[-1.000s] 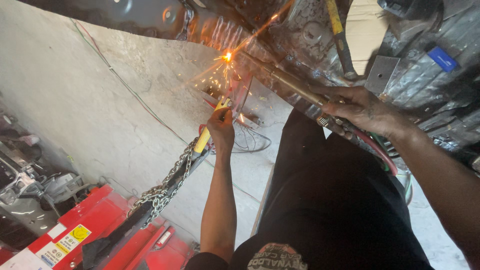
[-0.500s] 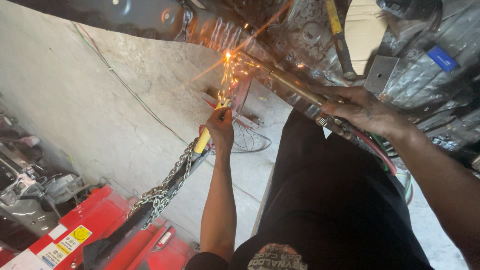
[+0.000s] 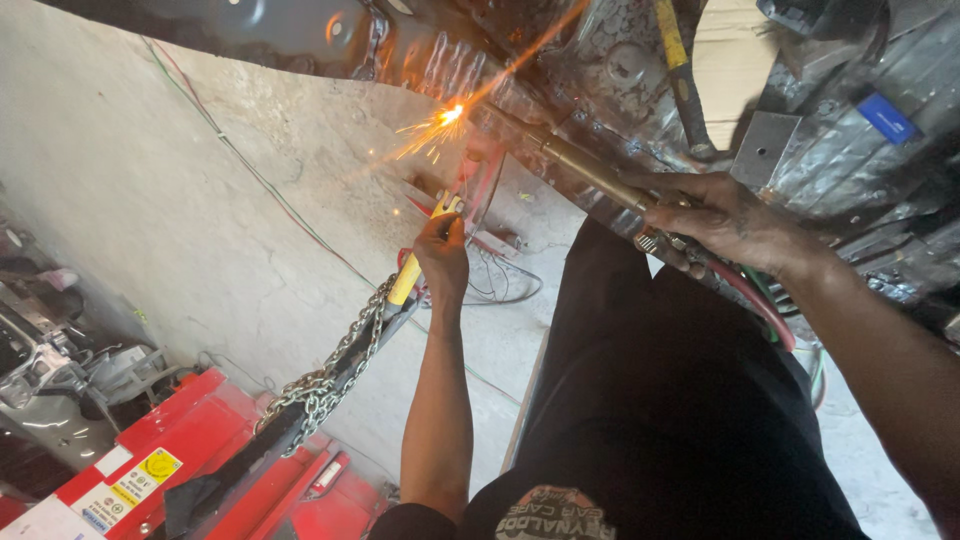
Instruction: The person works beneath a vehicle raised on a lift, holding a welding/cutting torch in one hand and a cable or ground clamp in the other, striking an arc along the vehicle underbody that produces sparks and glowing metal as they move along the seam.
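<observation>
My right hand [image 3: 715, 222] grips a brass-coloured cutting torch [image 3: 590, 170] whose tip burns against the dark metal underside of a vehicle [image 3: 520, 60], throwing orange sparks [image 3: 445, 118]. Red and green hoses [image 3: 765, 300] run back from the torch under my wrist. My left hand [image 3: 443, 255] is raised below the flame and is closed around a yellow-handled tool [image 3: 408, 275] pointing up toward the sparks. A steel chain [image 3: 335, 365] hangs just beside that handle.
A red machine [image 3: 190, 450] with a chain draped over it stands at the lower left. Grey car parts [image 3: 40, 370] lie at the far left. A concrete floor [image 3: 150, 200] with thin cables across it lies below. A yellow-handled hammer [image 3: 680, 70] rests above.
The sparks have flared wider and shifted slightly left. Both hands stay almost in place; the view has drifted a little.
</observation>
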The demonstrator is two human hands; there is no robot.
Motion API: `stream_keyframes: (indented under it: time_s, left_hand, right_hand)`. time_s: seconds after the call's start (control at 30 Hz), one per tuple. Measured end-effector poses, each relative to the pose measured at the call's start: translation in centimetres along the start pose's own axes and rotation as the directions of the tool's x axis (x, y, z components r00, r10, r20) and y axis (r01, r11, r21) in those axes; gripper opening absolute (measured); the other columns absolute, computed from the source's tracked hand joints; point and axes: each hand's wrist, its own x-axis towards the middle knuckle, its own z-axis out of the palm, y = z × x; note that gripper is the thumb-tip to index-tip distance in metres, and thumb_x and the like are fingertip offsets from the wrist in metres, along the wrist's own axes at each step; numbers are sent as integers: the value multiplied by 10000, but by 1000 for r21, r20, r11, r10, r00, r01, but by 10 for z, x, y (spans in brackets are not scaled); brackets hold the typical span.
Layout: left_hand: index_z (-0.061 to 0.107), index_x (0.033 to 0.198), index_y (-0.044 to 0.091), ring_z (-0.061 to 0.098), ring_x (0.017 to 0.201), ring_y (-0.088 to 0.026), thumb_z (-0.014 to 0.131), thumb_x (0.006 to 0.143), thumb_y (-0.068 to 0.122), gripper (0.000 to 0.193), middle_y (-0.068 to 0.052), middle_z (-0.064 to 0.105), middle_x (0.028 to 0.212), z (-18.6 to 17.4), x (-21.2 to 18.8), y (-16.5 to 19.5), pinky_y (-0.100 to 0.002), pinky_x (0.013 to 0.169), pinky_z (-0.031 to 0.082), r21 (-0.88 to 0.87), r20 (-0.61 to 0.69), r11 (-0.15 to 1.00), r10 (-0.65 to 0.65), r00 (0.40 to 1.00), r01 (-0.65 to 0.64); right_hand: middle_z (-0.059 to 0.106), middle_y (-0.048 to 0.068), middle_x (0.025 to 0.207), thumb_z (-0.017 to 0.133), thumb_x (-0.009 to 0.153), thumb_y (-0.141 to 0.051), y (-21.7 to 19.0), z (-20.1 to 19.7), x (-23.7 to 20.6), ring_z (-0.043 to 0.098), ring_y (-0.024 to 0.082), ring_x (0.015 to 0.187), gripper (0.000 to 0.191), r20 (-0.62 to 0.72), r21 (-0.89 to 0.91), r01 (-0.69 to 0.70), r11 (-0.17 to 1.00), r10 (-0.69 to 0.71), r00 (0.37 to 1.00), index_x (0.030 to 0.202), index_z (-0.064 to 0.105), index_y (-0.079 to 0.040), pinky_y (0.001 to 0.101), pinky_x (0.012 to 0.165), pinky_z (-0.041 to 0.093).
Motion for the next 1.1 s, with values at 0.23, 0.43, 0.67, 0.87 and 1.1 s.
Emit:
stream_keyframes:
  time_s: [0.23,0.43,0.67,0.87,1.1]
  left_hand:
    - [732,1041,-50,633,710,-119,672,918,63,178,-100,741,843,0,0,5,-281,625,494,-69,16,994,-79,997,80]
    - [732,1045,-51,631,699,-112,679,915,60,180,-92,734,822,0,0,6,-276,618,491,-53,12,997,-59,998,59]
    - [747,1042,-46,569,666,-115,674,922,68,181,-86,684,750,0,0,9,-284,599,455,-33,14,997,-71,997,72]
    - [747,1020,-47,606,680,-114,680,913,67,170,-78,701,759,0,0,8,-281,622,477,-17,-9,999,-38,999,38]
    - [741,1038,-48,635,731,-116,674,923,66,176,-91,741,853,1,-1,5,-276,649,491,-91,10,995,-29,1000,30]
  right_hand:
    - [600,99,598,587,948,-385,0,-2,-2,593,185,448,591,45,99,-13,995,9,999,1503,479,-214,364,409,522]
    - [616,86,641,616,930,-378,1,0,-3,580,168,455,613,29,109,11,994,-14,999,1505,501,-199,352,408,513]
    - [656,73,669,594,913,-348,-12,2,-9,594,157,474,609,6,104,27,994,-27,1000,1487,517,-158,336,417,514]
    - [632,89,636,598,923,-388,-4,1,-5,598,168,463,632,37,134,11,991,-16,999,1503,491,-160,334,412,525]
    - [710,46,783,608,963,-370,16,-1,2,667,121,638,598,6,17,275,961,-275,961,1501,532,-121,295,570,557]
